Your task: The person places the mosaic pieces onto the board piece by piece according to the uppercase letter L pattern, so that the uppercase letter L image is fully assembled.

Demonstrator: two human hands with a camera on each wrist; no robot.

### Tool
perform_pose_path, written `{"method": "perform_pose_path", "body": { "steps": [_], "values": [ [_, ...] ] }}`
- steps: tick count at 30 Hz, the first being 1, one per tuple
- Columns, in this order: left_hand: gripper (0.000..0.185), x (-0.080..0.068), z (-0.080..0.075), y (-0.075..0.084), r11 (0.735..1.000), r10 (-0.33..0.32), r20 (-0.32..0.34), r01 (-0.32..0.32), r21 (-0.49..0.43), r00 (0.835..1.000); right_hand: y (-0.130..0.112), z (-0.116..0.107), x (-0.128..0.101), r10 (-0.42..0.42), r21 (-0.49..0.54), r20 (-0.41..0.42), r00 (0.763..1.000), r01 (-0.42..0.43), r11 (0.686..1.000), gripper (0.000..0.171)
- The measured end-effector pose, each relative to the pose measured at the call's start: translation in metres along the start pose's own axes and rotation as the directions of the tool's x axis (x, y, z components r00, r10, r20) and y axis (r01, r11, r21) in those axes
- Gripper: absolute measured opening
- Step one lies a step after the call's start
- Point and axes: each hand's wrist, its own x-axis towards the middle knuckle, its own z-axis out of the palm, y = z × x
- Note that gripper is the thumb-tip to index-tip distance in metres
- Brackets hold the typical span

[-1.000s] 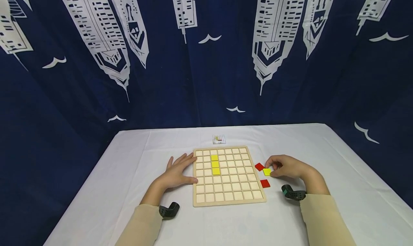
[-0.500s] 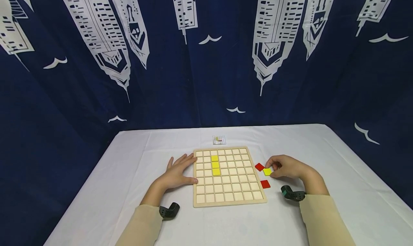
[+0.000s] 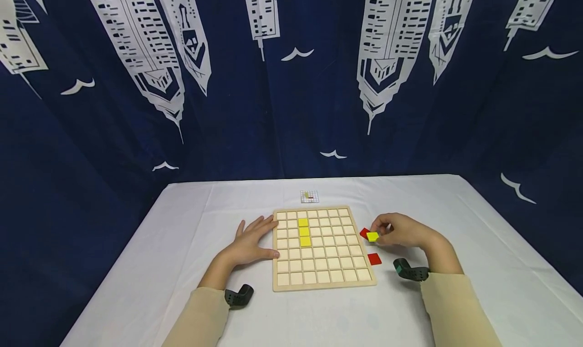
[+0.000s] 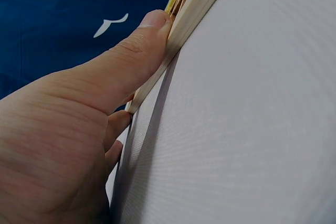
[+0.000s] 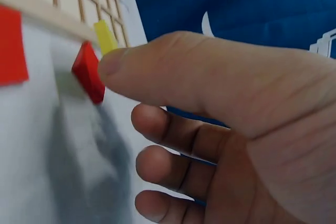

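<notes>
A square wooden grid board [image 3: 325, 288] lies in the middle of the table. Three yellow tiles [image 3: 304, 231] fill cells in one column of it. My left hand [image 3: 249, 245] rests at the board's left edge with fingers spread, and in the left wrist view its thumb [image 4: 139, 45] touches the frame. Beyond the board's right side, my right hand [image 3: 406, 231] pinches a yellow tile [image 3: 372, 236]. Just behind that tile is a red tile [image 5: 89, 74], partly covered in the head view. Another red tile [image 3: 374, 259] lies nearer me, beside the board's right edge.
Behind the board lies a small printed card [image 3: 309, 197] with a grid and coloured squares. A white cloth [image 3: 218, 205] covers the table. At the back hangs a dark blue curtain [image 3: 282, 109] with white buildings and birds. Each wrist wears a black camera [image 3: 239, 295].
My right hand has lifted the pinched yellow tile and moved slightly left and away from me, so it now overlaps the farther red tile. My left hand and the board have stayed put.
</notes>
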Motion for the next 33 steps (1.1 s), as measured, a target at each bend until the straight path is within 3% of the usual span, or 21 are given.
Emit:
{"method": "perform_pose_path", "body": {
  "steps": [11,16,33],
  "values": [
    [0.089,0.0,0.0,0.0,1.0,-0.004,0.007,0.004,-0.001,1.0,-0.031,0.01,0.005,-0.077,0.002,-0.064,0.995,0.077,0.997,0.022],
    [0.089,0.0,0.0,0.0,1.0,0.002,0.004,-0.002,0.009,1.0,-0.043,0.019,0.01,-0.156,-0.013,-0.081,0.984,0.155,0.988,0.022],
    [0.089,0.0,-0.001,0.001,1.0,0.011,0.002,-0.011,0.009,1.0,-0.072,0.058,0.025,-0.298,-0.022,-0.053,0.953,0.297,0.954,0.021]
  ]
}}
